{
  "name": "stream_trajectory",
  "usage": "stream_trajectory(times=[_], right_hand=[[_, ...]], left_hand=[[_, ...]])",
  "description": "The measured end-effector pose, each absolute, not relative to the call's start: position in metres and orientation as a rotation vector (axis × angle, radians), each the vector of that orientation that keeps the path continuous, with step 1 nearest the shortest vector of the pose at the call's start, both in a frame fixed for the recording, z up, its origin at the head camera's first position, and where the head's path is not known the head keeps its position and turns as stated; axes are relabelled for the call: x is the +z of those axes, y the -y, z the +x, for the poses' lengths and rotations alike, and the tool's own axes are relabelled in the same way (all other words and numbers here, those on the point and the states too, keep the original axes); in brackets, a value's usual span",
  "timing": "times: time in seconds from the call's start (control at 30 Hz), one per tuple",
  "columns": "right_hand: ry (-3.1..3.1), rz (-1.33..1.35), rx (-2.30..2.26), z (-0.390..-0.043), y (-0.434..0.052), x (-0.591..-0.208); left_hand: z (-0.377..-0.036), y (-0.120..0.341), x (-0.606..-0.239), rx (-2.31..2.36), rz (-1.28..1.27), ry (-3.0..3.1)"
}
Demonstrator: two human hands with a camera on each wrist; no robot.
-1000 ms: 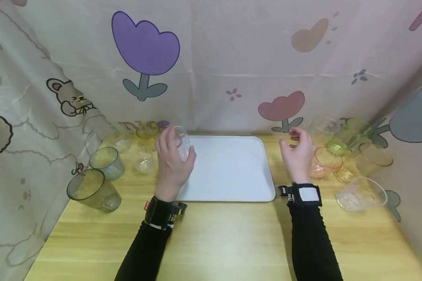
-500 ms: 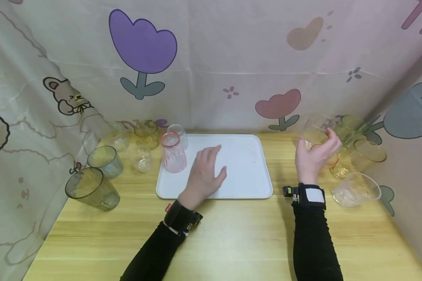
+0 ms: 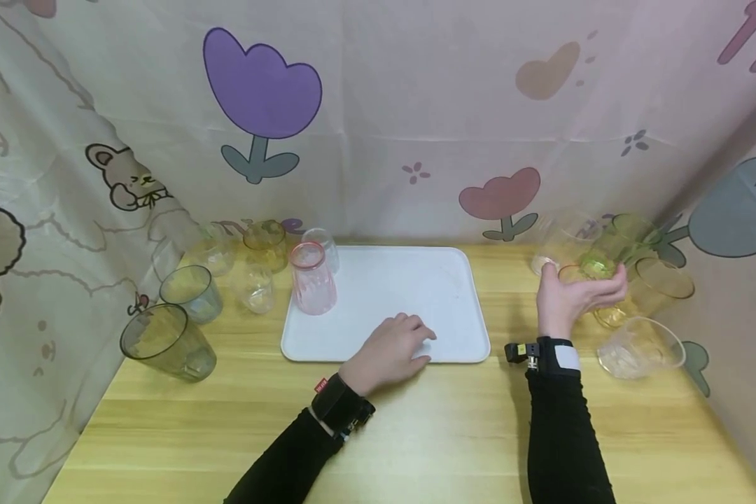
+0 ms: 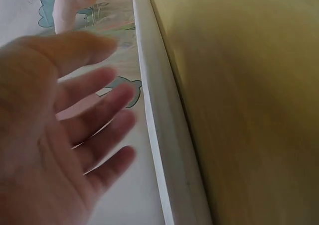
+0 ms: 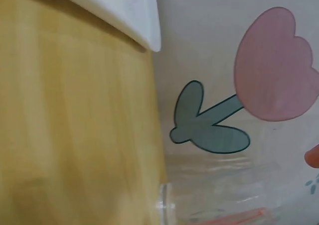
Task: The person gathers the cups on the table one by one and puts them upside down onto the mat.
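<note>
Hands apart: left hand point(image 3: 393, 350) rests open on the tray's point(image 3: 453, 308) front edge; right hand point(image 3: 573, 294) curls around the orange cup point(image 3: 570, 274) at the counter's right.

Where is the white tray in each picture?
Head view: the white tray lies in the middle of the table, and the left hand rests on its near edge.
Left wrist view: its rim runs down the middle.
Right wrist view: a corner shows at top left.
Shared landmark: the wooden table.
</note>
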State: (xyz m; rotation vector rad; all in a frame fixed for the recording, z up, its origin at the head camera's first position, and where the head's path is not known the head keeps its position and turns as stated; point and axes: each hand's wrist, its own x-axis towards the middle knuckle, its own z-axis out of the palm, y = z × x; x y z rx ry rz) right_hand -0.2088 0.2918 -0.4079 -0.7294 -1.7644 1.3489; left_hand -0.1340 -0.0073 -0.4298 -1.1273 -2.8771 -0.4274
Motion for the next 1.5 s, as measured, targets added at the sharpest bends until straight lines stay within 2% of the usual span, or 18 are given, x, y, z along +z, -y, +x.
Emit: stream_trajectory(times=[0.67, 0.97, 1.5], right_hand=[[1.691, -0.844, 1.536, -0.202, -0.305, -0.416], [1.604, -0.978, 1.730, -0.203, -0.308, -0.421], [1.507, -1.009, 1.804, -0.204, -0.309, -0.426]], left_hand=[[-0.125, 0.007, -0.432, -0.516, -1.211, 2.943], [-0.125, 0.007, -0.429, -0.557, -1.208, 2.964], [-0.126, 0.006, -0.433, -0.554, -1.206, 2.968]])
